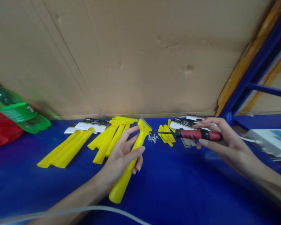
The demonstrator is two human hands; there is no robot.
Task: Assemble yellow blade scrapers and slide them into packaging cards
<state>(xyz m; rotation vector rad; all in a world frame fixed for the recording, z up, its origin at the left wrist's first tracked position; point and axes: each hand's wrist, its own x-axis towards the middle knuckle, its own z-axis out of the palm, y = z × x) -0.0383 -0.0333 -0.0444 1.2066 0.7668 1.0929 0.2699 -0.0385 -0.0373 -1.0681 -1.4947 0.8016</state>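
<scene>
My left hand (125, 156) is wrapped round the handle of a yellow scraper (130, 162), which it holds tilted with the blade end up. In my right hand (221, 137) is a red and black screwdriver (193, 135), gripped by its handle and pointing left. The tip of its shaft lies close to the scraper's neck, just below the head; whether they touch I cannot tell. Behind, on the blue table (164, 187), lie a small heap of screws (153, 138), several small yellow pieces (165, 135) and some thin grey blades (188, 142).
More yellow scraper handles (67, 148) lie at the left, near printed cards (91, 125). A green plastic bottle (23, 112) and a red bag (3, 129) are at the far left. A white box (270, 142) with cables stands at the right. A pale cable (96, 207) crosses the foreground. Cardboard (131, 59) backs the table.
</scene>
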